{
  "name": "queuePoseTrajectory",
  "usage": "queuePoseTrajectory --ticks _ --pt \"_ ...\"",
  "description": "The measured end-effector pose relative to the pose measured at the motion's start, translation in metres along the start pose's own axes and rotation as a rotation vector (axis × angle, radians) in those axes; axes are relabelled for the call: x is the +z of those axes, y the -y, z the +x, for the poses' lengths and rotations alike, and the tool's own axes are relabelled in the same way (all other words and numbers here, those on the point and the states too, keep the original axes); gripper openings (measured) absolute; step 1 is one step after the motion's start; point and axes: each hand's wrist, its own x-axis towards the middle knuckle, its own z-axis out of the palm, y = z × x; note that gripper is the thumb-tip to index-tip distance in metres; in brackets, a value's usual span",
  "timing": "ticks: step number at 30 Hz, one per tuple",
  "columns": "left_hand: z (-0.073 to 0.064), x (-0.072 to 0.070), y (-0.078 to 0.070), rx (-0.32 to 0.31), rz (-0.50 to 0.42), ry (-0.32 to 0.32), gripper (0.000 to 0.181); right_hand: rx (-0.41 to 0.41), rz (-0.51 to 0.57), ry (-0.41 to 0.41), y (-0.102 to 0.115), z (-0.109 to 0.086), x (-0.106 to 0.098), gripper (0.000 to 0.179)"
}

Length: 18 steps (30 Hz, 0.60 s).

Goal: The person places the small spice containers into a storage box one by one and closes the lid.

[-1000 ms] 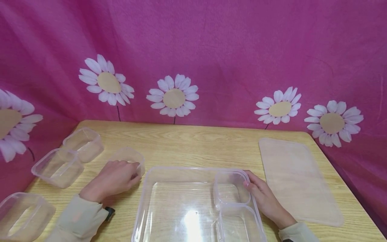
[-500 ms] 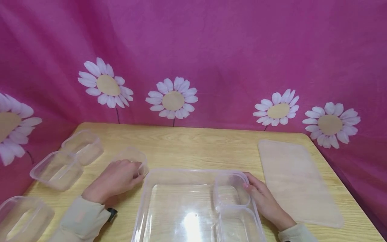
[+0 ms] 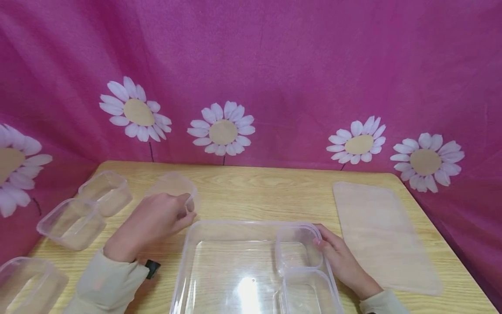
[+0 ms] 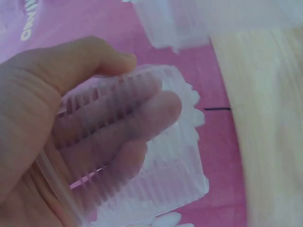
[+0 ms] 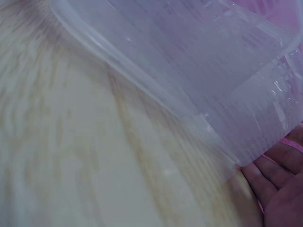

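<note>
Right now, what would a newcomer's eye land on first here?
Probably the magenta cloth with big white daisies, behind the table. Then the large clear box front centre, the right hand at its far right corner. Left of it, the left hand grips a small clear container.

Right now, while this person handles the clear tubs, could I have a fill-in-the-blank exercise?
In the head view, ____ small clear plastic tubs sit inside the large clear rectangular plastic box.
A tub outside that box is held by the person's ____ hand.
The flat, rectangular translucent plastic sheet lies on the person's ____ side of the pale wooden table.
Counting the one cut off at left, the head view shows ____ white-petalled flowers on the pink cloth backdrop.

Missing words: two; left; right; five.
</note>
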Motion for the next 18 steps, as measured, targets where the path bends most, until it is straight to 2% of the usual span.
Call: queuePoseTrajectory --ticks 5,14,16,18 --pt "0.000 -0.004 -0.011 0.037 0.009 -0.004 0.027 0.009 0.011 0.011 0.001 0.000 -0.002 0.037" --pt "0.000 -0.004 -0.034 0.194 0.016 -0.108 0.027 0.009 0.037 0.023 0.002 -0.001 -0.002 0.037" --pt "0.000 -0.004 -0.039 0.214 0.014 -0.107 0.026 0.004 0.031 0.019 0.002 0.000 -0.002 0.037" --pt "-0.001 -0.005 -0.043 0.209 0.005 -0.082 0.025 0.002 0.024 0.011 0.002 0.000 -0.001 0.037"
